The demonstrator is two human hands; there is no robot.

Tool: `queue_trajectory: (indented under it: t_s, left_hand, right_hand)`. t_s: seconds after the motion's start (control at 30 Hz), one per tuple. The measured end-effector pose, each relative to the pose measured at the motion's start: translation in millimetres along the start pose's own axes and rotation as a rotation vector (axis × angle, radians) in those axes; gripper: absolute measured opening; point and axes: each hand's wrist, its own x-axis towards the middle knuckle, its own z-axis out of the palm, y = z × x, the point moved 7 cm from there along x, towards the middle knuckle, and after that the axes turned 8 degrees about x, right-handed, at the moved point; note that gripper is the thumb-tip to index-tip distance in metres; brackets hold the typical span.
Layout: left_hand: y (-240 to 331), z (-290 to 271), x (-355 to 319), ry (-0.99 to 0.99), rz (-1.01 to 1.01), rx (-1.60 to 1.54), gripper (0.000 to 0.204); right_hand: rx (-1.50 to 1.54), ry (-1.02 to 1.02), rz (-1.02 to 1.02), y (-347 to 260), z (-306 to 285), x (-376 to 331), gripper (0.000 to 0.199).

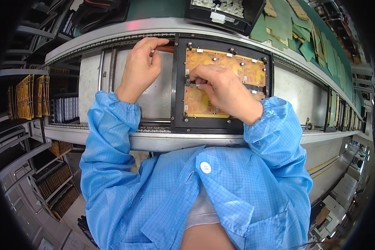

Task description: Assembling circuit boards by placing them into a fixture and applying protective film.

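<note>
A black carrier frame (178, 83) sits on the conveyor and holds yellow-orange circuit boards (241, 68) with small white parts on them. My right hand (223, 89) lies over the middle of the boards, its fingertips pinching a small white component (198, 86) against the board. My left hand (141, 66) rests to the left of the frame, fingers curled, touching the frame's upper left corner near the conveyor rail. Both forearms are in blue checked sleeves.
A black bin (225, 12) of white parts stands beyond the conveyor. Green boards (291, 29) are piled at the upper right. Racks of yellow boards (29, 96) stand at the left. The conveyor's metal rails (112, 37) run left to right.
</note>
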Motion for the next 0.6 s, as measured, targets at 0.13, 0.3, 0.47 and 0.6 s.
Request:
queue_trajectory:
  t_s: [0.13, 0.3, 0.47, 0.6]
  left_hand:
    - [3, 1, 1, 0.005, 0.026, -0.003, 0.035]
    - [1, 1, 0, 0.016, 0.111, -0.019, 0.035]
    - [3, -2, -1, -0.029, 0.123, -0.001, 0.036]
    - [5, 5, -3, -0.083, 0.125, -0.013, 0.037]
  right_hand:
    - [0.028, -0.004, 0.025, 7, 1, -1, 0.026]
    - [-0.17, -0.037, -0.067, -8, 2, -15, 0.032]
    - [-0.6, -0.049, -0.207, -27, 34, -43, 0.039]
    - [-0.854, -0.102, -0.223, -40, 49, -56, 0.044]
